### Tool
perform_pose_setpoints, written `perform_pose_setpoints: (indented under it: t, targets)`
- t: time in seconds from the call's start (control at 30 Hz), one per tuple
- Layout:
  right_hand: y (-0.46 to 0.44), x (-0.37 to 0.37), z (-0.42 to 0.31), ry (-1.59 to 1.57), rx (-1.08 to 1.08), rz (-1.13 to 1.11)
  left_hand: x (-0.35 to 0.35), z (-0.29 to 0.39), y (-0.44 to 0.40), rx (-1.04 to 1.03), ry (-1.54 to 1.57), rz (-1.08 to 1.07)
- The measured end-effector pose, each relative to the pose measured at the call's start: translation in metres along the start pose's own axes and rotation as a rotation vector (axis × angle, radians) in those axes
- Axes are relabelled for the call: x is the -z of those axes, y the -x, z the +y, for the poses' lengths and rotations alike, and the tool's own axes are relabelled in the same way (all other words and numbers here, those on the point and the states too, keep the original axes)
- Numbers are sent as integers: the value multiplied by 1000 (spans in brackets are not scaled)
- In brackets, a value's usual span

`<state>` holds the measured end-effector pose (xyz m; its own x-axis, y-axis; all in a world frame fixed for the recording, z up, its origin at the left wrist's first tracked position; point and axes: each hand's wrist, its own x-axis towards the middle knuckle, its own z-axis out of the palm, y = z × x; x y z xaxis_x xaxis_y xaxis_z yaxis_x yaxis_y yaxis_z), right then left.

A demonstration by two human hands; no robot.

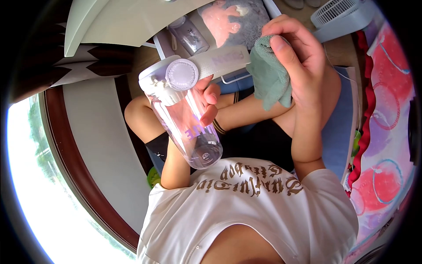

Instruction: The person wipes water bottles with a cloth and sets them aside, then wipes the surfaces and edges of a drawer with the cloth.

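My left hand (pixel 208 100) is wrapped around a clear water bottle (pixel 187 127) from behind, its fingertips showing on the bottle's right side. The bottle is tilted, with a pale lavender lid (pixel 182 75) at the upper end and purple lettering on the body. From the lid a translucent strap (pixel 224 61) stretches right, its end at the edge of a cloth; I cannot tell whether they touch. My right hand (pixel 303 57) pinches that grey-green cloth (pixel 270 75) between thumb and fingers, and the cloth hangs down in folds. Both hands are above my crossed legs.
Ahead, an open drawer (pixel 159 46) holds another clear bottle (pixel 190 37) and a grey fluffy item (pixel 250 22) with a pink figure. A white tabletop (pixel 118 22) overhangs it. A fan (pixel 336 15) stands far right, beside a red-trimmed patterned bedspread (pixel 387 110). The window (pixel 26 176) is left.
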<state>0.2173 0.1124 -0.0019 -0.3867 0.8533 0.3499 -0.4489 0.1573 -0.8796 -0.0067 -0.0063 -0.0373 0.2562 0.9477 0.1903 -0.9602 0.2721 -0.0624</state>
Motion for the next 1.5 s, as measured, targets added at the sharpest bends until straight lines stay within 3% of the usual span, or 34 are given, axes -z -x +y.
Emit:
perform_pose_setpoints:
  t: [0.17, 0.27, 0.33, 0.37, 0.53, 0.67, 0.8, 0.87, 0.93, 1.0, 1.03, 1.17, 1.27, 1.37, 1.43, 1.5]
  targets:
    - [5, 0, -5, 282, 85, 72, -14, -13, -5, -94, -133, 80]
    - [8, -9, -16, 490, 302, 53, -21, -18, -5, -138, -308, 143]
    - [4, -15, -21, 608, 467, 16, -24, -20, -5, -229, -465, 344]
    - [4, -19, -22, 657, 520, 1, -19, -18, -4, -215, -585, 285]
    - [2, -29, 5, 667, 590, -40, -24, -28, -4, -239, -639, 369]
    - [-1, -23, 8, 523, 401, -32, -10, -22, -1, -279, -783, 225]
    - [1, -17, 17, 508, 296, -81, -2, 5, 3, -47, -783, -112]
    - [3, -22, 22, 294, 110, -86, 2, 10, 1, 20, -758, -179]
    - [4, -21, 25, 255, 78, -90, 6, 11, -3, 54, -690, -235]
    - [4, -19, 30, 139, -3, 87, 2, 10, -3, 61, -631, -277]
    - [3, -13, 25, 181, -41, 72, -5, 9, 2, 78, -616, -126]
    - [2, -9, 16, 116, -94, 125, -14, -1, -4, 17, -767, -100]
    - [2, -9, 14, 99, -43, 175, -25, -6, -2, -85, -1242, 44]
    - [0, -5, 15, 146, 11, 184, -36, -6, 3, -48, -1323, 59]
    - [-1, -4, 14, 157, 11, 190, -47, -8, 5, -137, -1643, 122]
    - [-1, -3, 12, 146, 20, 205, -48, -4, 5, -164, -1736, 33]
